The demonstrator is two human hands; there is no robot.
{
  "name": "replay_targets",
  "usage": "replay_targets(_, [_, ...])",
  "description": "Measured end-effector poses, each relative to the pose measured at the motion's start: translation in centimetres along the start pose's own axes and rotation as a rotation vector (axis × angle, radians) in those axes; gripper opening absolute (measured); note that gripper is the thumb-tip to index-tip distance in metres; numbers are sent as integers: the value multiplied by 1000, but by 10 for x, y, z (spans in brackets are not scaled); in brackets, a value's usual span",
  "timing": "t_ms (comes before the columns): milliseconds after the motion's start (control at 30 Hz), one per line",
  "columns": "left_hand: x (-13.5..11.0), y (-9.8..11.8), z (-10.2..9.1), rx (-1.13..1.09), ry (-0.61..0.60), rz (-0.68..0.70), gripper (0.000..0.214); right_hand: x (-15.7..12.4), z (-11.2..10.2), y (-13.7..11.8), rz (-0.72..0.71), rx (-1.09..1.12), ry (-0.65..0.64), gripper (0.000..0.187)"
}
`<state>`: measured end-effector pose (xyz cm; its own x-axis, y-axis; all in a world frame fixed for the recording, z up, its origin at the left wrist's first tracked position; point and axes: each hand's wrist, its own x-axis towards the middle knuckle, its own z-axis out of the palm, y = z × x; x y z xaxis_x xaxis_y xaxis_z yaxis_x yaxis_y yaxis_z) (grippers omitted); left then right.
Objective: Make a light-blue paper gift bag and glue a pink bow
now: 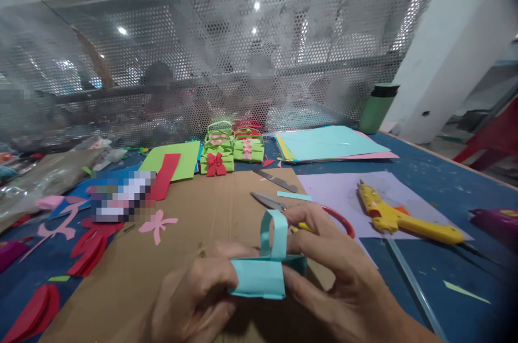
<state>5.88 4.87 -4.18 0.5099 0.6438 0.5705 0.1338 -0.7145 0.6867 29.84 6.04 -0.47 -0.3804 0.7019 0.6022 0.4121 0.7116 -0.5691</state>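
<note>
A small light-blue paper basket with a looped strip handle is held up between my two hands above the brown cardboard. My left hand is closed on the basket's left end. At its right side my right hand grips it, thumb low and fingers near the handle. Just behind my right fingers lie red-handled scissors, partly hidden. A craft knife and a light-blue paper strip rest beyond them. On the cardboard's left part lies a pink paper bow.
Several finished green paper baskets stand at the back. A yellow glue gun with a clear glue stick lies right on lilac paper. Coloured sheets and a green bottle are farther back. Red paper cutouts lie left.
</note>
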Motion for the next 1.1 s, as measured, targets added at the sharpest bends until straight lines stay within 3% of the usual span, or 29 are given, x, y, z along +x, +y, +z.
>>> replay_targets(300, [12,16,2,133,27,44,40,4,-2,-5,-1,93,-31,21])
replay_targets(400, [15,23,0,187,62,13,29,4,-5,-8,-4,62,-43,20])
replay_targets(500, [16,23,-7,154,71,9,21,5,-7,-11,20,10,-108,17])
replay_targets(633, [27,28,-23,265,150,123,30,7,-9,-9,-8,-64,-176,19])
replay_targets(700, [37,38,-31,421,99,181,37,9,-9,-6,-37,-89,-156,19])
replay_targets(800, [56,59,-37,622,-79,222,43,11,-11,-3,-90,-120,-142,16])
replay_targets(933, [81,79,-35,640,-289,225,35,14,-20,-6,-148,-146,-203,14])
replay_targets(1100, [95,89,-27,695,-377,237,25,16,-35,-11,-173,-173,-291,17])
